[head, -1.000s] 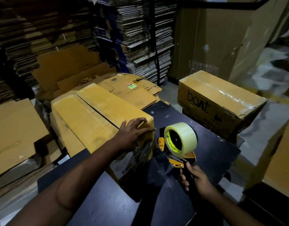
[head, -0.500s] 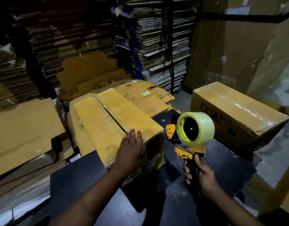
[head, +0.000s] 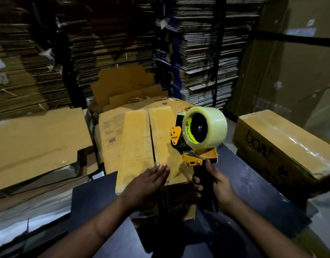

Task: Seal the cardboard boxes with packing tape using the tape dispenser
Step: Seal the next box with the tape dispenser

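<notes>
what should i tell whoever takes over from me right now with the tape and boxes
Left hand: flat, fingers straight, resting on the near end of the cardboard box on the dark table.
Right hand: grips the handle of the tape dispenser, held upright in the air over the box's right side; the clear tape roll looks well stocked.
Done: the "boat" box to the right has glossy tape on top.
Left: the centre seam of the box under the left hand shows dark, with no strip visible along it; lay tape along it.
</notes>
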Tool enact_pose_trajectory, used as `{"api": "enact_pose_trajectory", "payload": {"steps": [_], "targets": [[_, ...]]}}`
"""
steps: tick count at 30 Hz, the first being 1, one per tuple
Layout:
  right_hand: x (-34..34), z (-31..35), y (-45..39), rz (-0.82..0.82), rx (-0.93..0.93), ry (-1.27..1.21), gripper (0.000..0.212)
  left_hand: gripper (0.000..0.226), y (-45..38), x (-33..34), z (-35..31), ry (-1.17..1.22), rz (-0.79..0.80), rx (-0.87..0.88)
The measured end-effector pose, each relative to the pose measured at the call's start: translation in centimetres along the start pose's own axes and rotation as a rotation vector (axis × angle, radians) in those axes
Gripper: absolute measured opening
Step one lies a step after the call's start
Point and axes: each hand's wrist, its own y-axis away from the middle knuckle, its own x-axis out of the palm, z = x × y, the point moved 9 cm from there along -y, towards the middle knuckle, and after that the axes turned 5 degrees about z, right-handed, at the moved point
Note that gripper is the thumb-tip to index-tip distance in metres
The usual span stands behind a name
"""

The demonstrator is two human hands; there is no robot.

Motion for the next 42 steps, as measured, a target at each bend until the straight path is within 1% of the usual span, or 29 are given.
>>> {"api": "enact_pose_trajectory", "payload": {"steps": [2,3,5,7,8,10,11,13,15,17,19,20,21,22,23,25,27,30,33,36,39,41,42], "targets": [[1.4,-0.8,-1.0,0.029,0.055,-0.018,0.054,0.093,1.4,-0.3,0.1,-0.048,-0.031,0.05],[2.1,-1.2,-1.5,0.041,0.081,-0.026,0.052,0.085,2.1,-0.4,0.2,-0.072,-0.052,0.072],[3.4,-2.1,-2.7,0.093,0.112,-0.03,0.06,0.075,3.7,-0.6,0.5,-0.096,-0.086,0.083],[4.9,-2.9,-3.9,0.168,0.149,-0.025,0.072,0.065,5.4,-0.8,1.2,-0.116,-0.16,0.056],[5.6,-3.3,-4.4,0.21,0.176,-0.024,0.072,0.061,6.1,-0.9,1.4,-0.123,-0.21,0.031],[6.9,-4.1,-5.3,0.293,0.242,-0.041,0.063,0.056,7.6,-1.1,1.7,-0.089,-0.315,-0.07],[7.5,-4.5,-5.8,0.318,0.271,-0.05,0.06,0.055,8.3,-1.1,1.8,-0.04,-0.366,-0.153],[8.0,-5.0,-6.7,0.342,0.307,-0.074,0.062,0.056,9.1,-0.8,1.8,0.111,-0.452,-0.357],[8.3,-5.5,-7.4,0.344,0.342,-0.073,0.065,0.063,10.1,0.1,2.1,0.268,-0.523,-0.638],[8.4,-6.0,-7.8,0.316,0.37,-0.077,0.066,0.087,11.5,1.7,2.2,0.556,-0.611,-0.977],[8.0,-6.3,-8.0,0.248,0.369,-0.077,0.062,0.107,12.2,3.0,1.4,0.937,-0.781,-1.252],[7.7,-6.3,-7.9,0.215,0.357,-0.086,0.061,0.113,11.8,3.1,1.0,1.113,-0.883,-1.321],[7.6,-6.3,-7.9,0.203,0.348,-0.099,0.063,0.115,11.1,3.0,0.7,1.252,-0.981,-1.353],[7.5,-6.2,-7.9,0.203,0.333,-0.119,0.069,0.114,10.5,2.6,0.6,1.337,-1.052,-1.381],[7.6,-6.1,-7.8,0.206,0.325,-0.131,0.074,0.11,10.0,2.3,0.5,1.367,-1.088,-1.43],[7.4,-6.0,-7.7,0.201,0.311,-0.147,0.077,0.103,9.7,2.2,0.5,1.334,-1.134,-1.542],[7.3,-5.9,-7.6,0.199,0.291,-0.153,0.078,0.1,10.0,2.4,0.3,1.302,-1.203,-1.576],[7.2,-6.0,-7.5,0.183,0.273,-0.166,0.081,0.098,10.2,3.4,0.3,1.33,-1.264,-1.572],[7.3,-6.0,-7.3,0.185,0.269,-0.154,0.081,0.096,9.9,3.9,0.3,1.36,-1.292,-1.548],[7.7,-5.9,-7.0,0.204,0.261,-0.121,0.08,0.095,9.6,4.0,0.9,1.401,-1.328,-1.477],[8.2,-5.9,-6.7,0.207,0.251,-0.1,0.073,0.096,9.1,4.6,2.3,1.497,-1.3,-1.359],[8.5,-6.3,-6.7,0.186,0.283,-0.114,0.062,0.093,8.6,4.6,3.7,1.523,-1.226,-1.265],[8.7,-6.6,-6.8,0.178,0.299,-0.114,0.059,0.091,8.3,4.7,4.4,1.525,-1.164,-1.222]]}}
